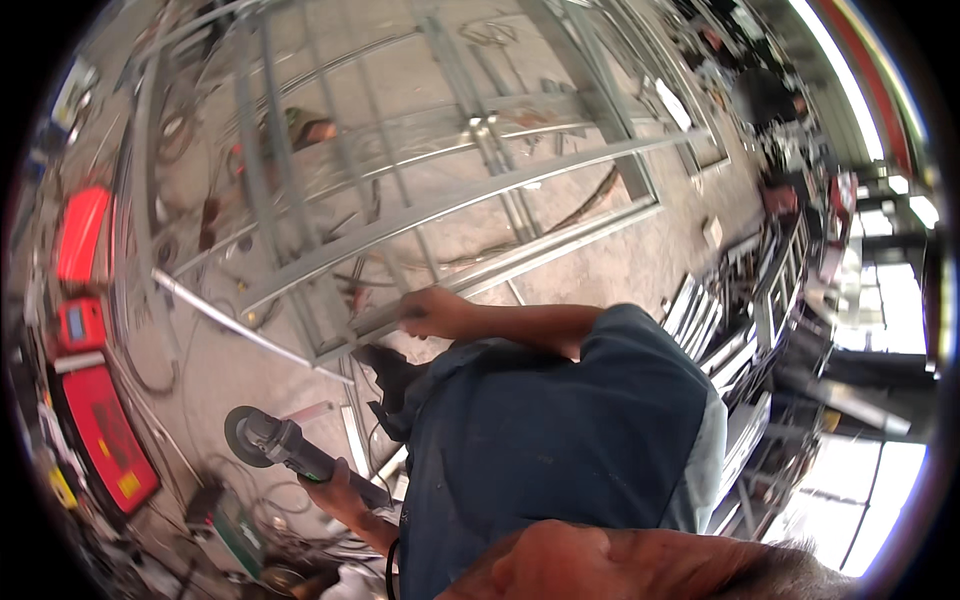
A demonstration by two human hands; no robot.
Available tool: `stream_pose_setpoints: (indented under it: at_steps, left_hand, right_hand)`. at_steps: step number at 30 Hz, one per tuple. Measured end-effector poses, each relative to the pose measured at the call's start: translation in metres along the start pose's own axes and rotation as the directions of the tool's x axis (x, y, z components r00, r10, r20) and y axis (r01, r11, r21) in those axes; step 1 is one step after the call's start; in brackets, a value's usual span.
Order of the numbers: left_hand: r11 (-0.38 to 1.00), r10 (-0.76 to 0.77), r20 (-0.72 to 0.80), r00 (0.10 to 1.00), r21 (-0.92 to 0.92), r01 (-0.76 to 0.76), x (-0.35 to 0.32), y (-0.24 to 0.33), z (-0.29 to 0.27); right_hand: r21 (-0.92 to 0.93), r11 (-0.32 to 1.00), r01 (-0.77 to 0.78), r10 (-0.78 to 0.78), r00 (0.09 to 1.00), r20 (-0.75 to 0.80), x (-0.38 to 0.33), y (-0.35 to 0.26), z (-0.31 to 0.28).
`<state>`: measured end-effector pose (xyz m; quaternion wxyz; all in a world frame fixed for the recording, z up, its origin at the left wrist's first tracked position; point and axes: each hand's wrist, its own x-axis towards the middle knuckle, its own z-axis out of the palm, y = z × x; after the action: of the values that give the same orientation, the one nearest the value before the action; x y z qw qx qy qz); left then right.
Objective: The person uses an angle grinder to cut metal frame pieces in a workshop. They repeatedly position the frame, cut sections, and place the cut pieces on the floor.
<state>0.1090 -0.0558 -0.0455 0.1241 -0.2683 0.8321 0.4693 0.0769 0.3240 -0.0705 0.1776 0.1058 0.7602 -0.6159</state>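
A person in a blue work shirt (560, 440) leans over a large steel frame (420, 190) of grey bars lying flat on the concrete floor (600, 270), seen from a head camera that is sharply tilted, so the person's own body fills the lower middle of the picture.

The hand higher in the picture (432, 312) rests on the near edge of the frame, its grip curled around or against one long bar; whether the fingers fully enclose the bar cannot be told. That bar runs diagonally, from lower left up toward the upper right.

The other hand (335, 485), low in the picture, has its grip wrapped tight around the dark handle of an angle grinder (285, 448). The grinder's long axis points up and to the left, its round disc (243, 432) at the far end, held in the air well apart from the frame. The frame's near corner lies above and to the right of the disc.

Which hand is left and which right is uncertain, given the tilt. Red machine cases (100, 425) stand along the left edge.
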Motion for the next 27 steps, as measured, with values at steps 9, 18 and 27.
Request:
stream_pose_setpoints:
  at_steps: [9, 18, 27]
  left_hand:
    - [0.928, 0.362, 0.356, 0.862, -0.047, -0.371, -0.071, 0.061, 0.164]
    - [0.825, 0.477, 0.68, 0.558, -0.126, -0.551, -0.183, 0.138, 0.333]
    - [0.797, 0.448, 0.788, 0.422, -0.138, -0.588, -0.263, 0.184, 0.467]
  right_hand:
    - [-0.077, 0.986, -0.145, 0.071, 0.801, -0.595, -0.216, 0.154, -0.157]
    - [-0.076, 0.916, -0.393, 0.107, 0.423, -0.9, -0.392, 0.223, -0.294]
    - [-0.318, 0.739, -0.594, -0.044, 0.428, -0.903, -0.446, 0.25, -0.457]
